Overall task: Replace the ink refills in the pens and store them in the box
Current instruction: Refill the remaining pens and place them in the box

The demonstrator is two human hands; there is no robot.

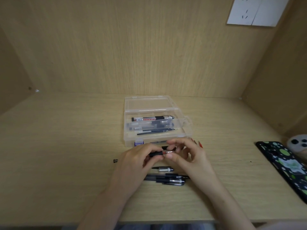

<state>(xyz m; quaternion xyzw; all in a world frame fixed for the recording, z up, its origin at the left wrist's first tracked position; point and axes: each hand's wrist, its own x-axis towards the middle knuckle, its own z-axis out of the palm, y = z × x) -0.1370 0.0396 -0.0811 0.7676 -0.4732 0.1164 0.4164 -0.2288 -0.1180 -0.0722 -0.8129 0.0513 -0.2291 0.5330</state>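
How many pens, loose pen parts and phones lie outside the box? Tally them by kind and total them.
Pens: 3 (held pen in left hand and right hand; two desk pens)
Loose pen parts: 2 (capped piece; small black piece)
Phones: 2 (patterned phone; grey phone, partly cut off)
Total: 7
Red bits behind the right hand are too hidden to count.

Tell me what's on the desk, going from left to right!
Small black pen piece → left hand → pen pinched by both hands → right hand → spotted phone.
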